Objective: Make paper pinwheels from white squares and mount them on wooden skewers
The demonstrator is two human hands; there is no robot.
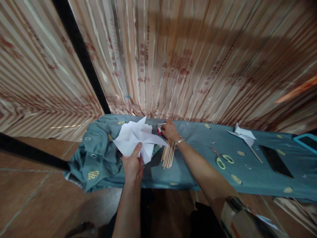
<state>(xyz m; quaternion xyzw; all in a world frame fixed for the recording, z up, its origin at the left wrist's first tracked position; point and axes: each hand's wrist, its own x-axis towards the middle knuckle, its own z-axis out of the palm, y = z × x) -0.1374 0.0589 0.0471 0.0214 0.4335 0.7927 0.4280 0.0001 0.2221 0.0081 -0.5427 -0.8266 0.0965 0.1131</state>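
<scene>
A white paper pinwheel (135,136) is in my left hand (133,165), the thumb pressed on its front near the middle and the fingers hidden behind it. More white paper shows behind its blades. My right hand (170,131) reaches to the far side of the cloth, fingers bent and closed at a small red-and-white item (159,131). What the fingertips pinch there is too small to make out. Just below that hand lies a bundle of thin wooden sticks (168,155). A green packet (156,149) is partly covered by the pinwheel.
Scissors with yellow-green handles (220,158) lie open to the right. Beyond them are a finished pinwheel on a stick (244,136), a black phone (276,161) and a blue-framed object (307,142). A grey-green cloth (193,178) covers the surface; a striped curtain (173,66) hangs behind.
</scene>
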